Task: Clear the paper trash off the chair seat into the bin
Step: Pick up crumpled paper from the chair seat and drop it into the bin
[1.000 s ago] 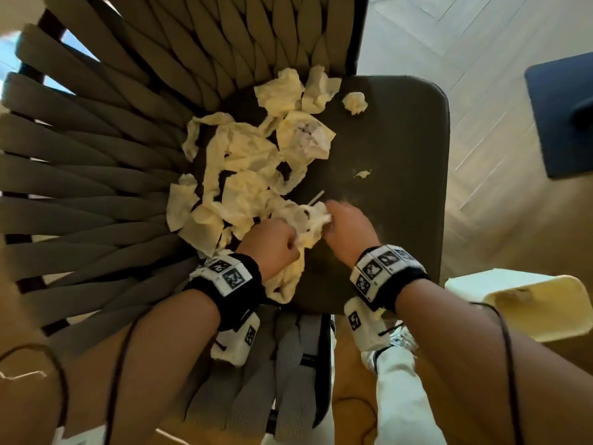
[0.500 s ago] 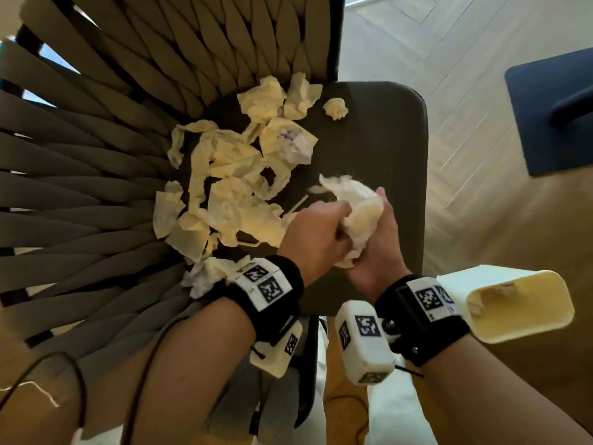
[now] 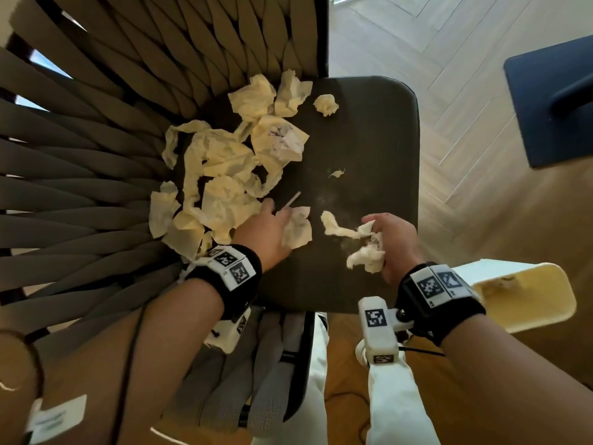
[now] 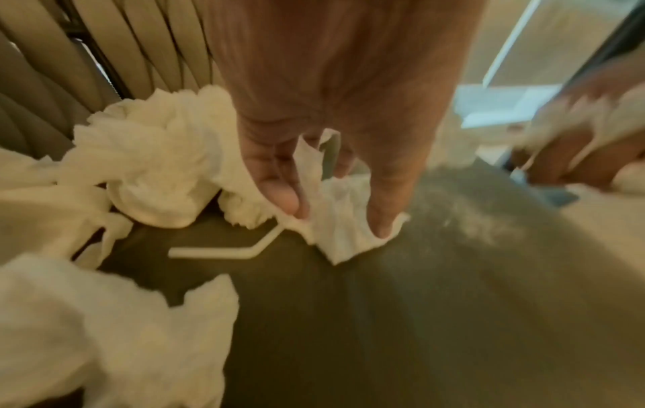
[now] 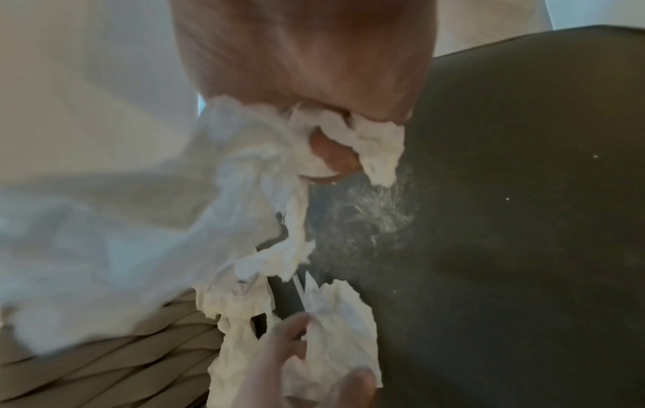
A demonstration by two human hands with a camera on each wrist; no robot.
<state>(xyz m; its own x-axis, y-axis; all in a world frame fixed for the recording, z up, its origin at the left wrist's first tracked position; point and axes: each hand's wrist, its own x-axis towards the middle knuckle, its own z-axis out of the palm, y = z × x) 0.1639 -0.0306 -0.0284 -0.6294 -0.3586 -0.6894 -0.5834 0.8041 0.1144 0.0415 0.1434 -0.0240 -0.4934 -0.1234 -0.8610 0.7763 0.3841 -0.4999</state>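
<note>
Several crumpled cream paper tissues (image 3: 224, 175) lie heaped on the left and back of the dark chair seat (image 3: 369, 139). My left hand (image 3: 278, 220) is down on the seat, thumb and finger pinching a small crumpled paper piece (image 3: 298, 228); the left wrist view shows that paper piece (image 4: 335, 229) bunched between the fingertips. My right hand (image 3: 382, 239) grips a torn paper wad (image 3: 364, 252) just above the seat's front right, with strands trailing left. The right wrist view shows the wad (image 5: 251, 193) hanging from the curled fingers (image 5: 331, 157). The cream bin (image 3: 545, 303) stands right of the chair, beside my right wrist.
A bent white straw (image 3: 292, 199) lies by my left hand. A small paper ball (image 3: 325, 105) and a tiny scrap (image 3: 336, 173) sit apart on the seat. The woven backrest (image 3: 96, 155) curves round the left. A navy object (image 3: 552, 101) stands on the wooden floor, far right.
Half a second ago both hands held one wad together. They have parted: the right kept the wad and moved right, the left dropped back to the seat onto another paper piece.
</note>
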